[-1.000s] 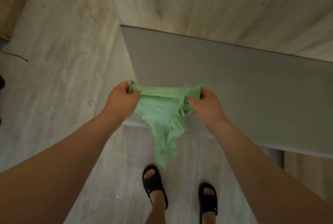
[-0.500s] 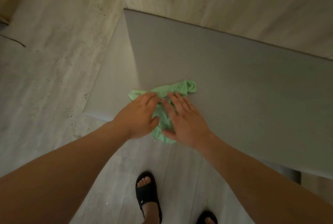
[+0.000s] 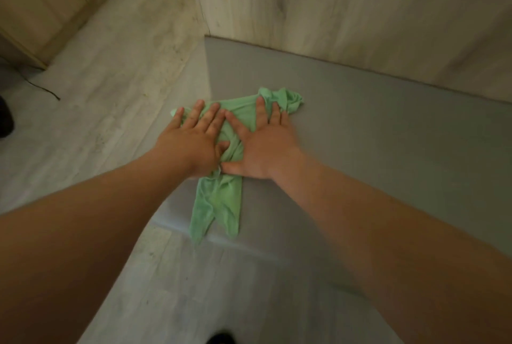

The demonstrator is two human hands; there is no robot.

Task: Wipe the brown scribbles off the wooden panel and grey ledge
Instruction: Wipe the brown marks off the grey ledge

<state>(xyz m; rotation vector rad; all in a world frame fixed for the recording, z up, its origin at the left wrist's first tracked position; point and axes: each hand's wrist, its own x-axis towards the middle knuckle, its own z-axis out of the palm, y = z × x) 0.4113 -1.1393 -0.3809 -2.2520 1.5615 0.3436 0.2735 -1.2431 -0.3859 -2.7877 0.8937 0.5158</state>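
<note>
Cloth (image 3: 221,205), aloft a second ago, lies on grey ledge (image 3: 388,150) under flat, adjacent left hand (image 3: 191,141) and right hand (image 3: 266,147); wiping probably begins.

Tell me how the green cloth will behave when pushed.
Probably floppy: the green cloth lies wrinkled, its tail drooping off the grey ledge. Likely to bunch rather than slide flat: folds gather between the left hand and right hand pressing it.

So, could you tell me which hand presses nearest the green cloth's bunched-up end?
The right hand: it lies by the crumpled end of the green cloth, while the left hand covers the flat corner.
</note>
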